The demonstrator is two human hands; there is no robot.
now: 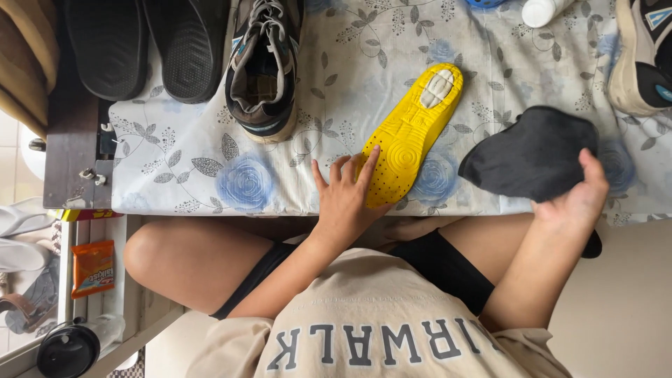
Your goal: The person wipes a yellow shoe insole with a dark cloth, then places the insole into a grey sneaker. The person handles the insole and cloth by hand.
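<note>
A yellow insole (413,133) lies slantwise on the flower-patterned tablecloth (210,168), its underside up with a pale pad near the far end. My left hand (344,197) rests with spread fingers on the insole's near end. My right hand (577,199) holds a dark grey insole (535,155) by its near edge, just above the table's front right. A worn dark sneaker (262,66) with grey laces stands at the back, left of the yellow insole.
Two black sandals (147,45) lie sole-up at the back left. Another sneaker (644,56) sits at the right edge and a white bottle (542,10) at the back. An orange packet (93,267) and a black-lidded cup (68,348) lie on a low shelf at left.
</note>
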